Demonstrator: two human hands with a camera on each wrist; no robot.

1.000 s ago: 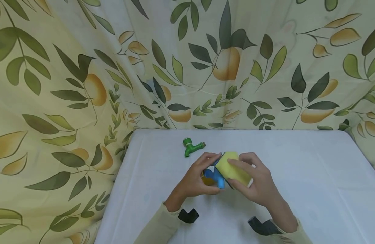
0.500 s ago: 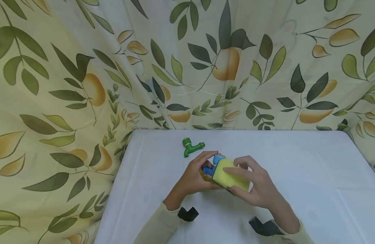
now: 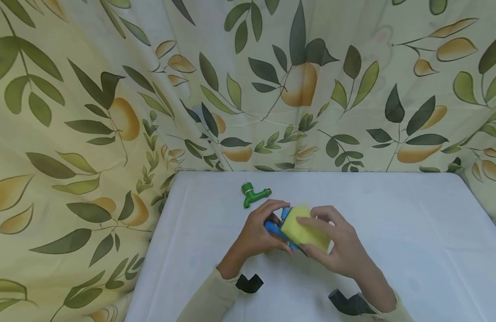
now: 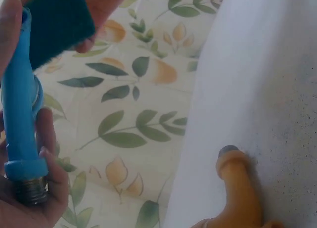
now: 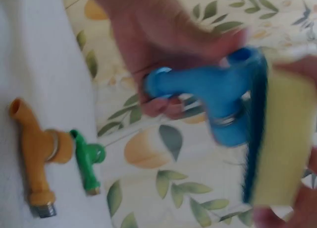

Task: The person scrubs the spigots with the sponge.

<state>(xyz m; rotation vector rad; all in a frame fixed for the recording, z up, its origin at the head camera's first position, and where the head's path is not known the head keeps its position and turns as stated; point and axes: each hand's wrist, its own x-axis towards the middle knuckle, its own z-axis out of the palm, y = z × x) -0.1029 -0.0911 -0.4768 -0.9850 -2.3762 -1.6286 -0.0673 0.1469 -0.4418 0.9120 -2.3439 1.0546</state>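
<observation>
The blue tap (image 3: 274, 229) is in the left hand (image 3: 261, 230), the nearer hand, its fingers curled round the threaded end; its long axis runs from that palm toward the sponge (image 3: 306, 228). Just right of the blue tap, the right hand (image 3: 338, 243) pinches the sponge by its yellow part, fingers part-bent, so the dark scouring face meets the tap's spout side and appears to touch it. Below the blue tap, mostly hidden by the left hand in the head view, the orange tap (image 5: 37, 153) lies on the table (image 3: 393, 232). Beyond the blue tap, slightly left, lies the green tap (image 3: 254, 194). No brand, label or writing is readable.
</observation>
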